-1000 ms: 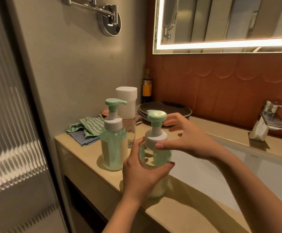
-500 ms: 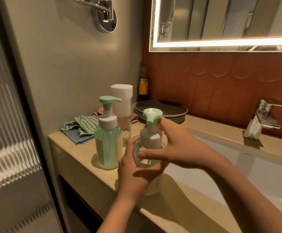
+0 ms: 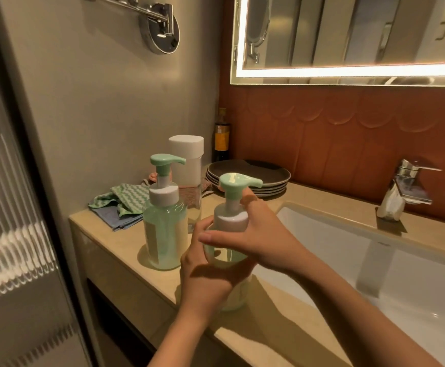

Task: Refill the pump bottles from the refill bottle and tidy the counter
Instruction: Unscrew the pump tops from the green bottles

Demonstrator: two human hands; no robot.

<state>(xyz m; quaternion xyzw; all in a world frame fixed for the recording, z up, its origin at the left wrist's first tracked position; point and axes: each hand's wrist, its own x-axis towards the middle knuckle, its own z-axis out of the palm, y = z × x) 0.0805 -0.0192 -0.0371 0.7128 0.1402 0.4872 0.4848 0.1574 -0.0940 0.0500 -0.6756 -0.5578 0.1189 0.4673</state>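
At lower centre the left hand [image 3: 210,276] grips the body of the near pump bottle [image 3: 224,256], which stands on the counter [image 3: 115,239]. The right hand [image 3: 263,234] curls round its white collar [image 3: 229,221]. A cap twist, I'd judge; loosening or tightening, I can't tell. Next needs a steady turn, bottle upright.
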